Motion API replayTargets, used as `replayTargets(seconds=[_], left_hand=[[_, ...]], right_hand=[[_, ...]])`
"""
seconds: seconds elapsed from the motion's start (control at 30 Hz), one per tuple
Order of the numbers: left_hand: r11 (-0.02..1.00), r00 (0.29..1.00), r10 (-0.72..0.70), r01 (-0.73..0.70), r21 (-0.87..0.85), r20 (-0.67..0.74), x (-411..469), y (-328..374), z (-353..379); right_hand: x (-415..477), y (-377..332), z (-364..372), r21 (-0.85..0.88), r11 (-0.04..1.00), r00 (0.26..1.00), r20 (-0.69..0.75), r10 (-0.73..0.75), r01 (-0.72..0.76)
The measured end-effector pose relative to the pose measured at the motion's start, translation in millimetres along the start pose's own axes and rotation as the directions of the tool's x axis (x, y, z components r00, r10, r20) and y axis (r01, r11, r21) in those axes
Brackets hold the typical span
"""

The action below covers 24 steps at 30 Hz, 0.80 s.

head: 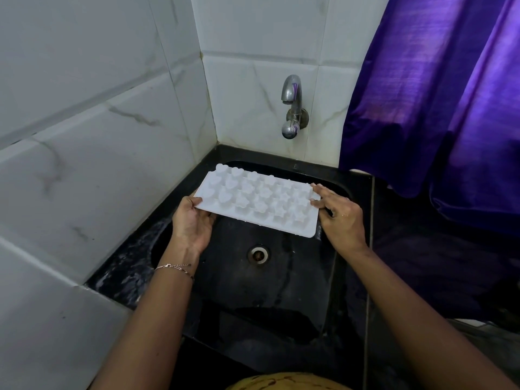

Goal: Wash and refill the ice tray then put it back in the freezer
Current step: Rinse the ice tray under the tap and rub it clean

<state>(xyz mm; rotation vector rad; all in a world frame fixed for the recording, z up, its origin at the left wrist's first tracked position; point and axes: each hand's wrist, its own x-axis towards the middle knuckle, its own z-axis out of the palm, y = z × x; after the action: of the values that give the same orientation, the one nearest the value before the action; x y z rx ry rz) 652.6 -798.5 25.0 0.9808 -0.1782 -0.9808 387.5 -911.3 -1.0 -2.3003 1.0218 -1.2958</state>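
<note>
Your left hand point(192, 220) grips one short edge of white plastic heart-and-star ice tray point(259, 202), your right hand point(339, 213) pinches other; black sink point(281, 282) below both hands.

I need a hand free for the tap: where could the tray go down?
The sink floor around the drain is bare, under the ice tray held by left hand and right hand. The black counter strip between sink and purple curtain looks bare too. The left rim by the tiled wall is narrow and wet.
</note>
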Motion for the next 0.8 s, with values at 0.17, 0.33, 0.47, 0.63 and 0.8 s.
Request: replayTargets(seconds=[0.17,0.33,0.47,0.63,0.8], left_hand=[[1.0,1.0,0.002,-0.002,-0.006,0.027,-2,0,-1],[1.0,0.999,-0.018,0.019,-0.025,0.036,0,-2,-8],[0.999,0.998,-0.025,0.027,-0.031,0.063,-2,-1,-10],[0.992,0.99,-0.066,0.052,0.113,0.128,0,-8,-12],[0.962,0.973,-0.145,0.096,0.257,0.182,-2,-26,-6]], right_hand=[[-2,2,2,-0.028,1.0,1.0,0.027,-0.001,0.002],[-3,-3,0,-0.047,0.998,0.999,0.021,-0.03,0.031],[-8,-2,1,-0.027,1.0,0.999,0.053,-0.005,0.007],[-15,-2,-7,0.055,0.998,0.999,0.01,0.033,-0.034],[-24,-6,-17,0.257,0.906,0.936,-0.008,0.351,-0.337]])
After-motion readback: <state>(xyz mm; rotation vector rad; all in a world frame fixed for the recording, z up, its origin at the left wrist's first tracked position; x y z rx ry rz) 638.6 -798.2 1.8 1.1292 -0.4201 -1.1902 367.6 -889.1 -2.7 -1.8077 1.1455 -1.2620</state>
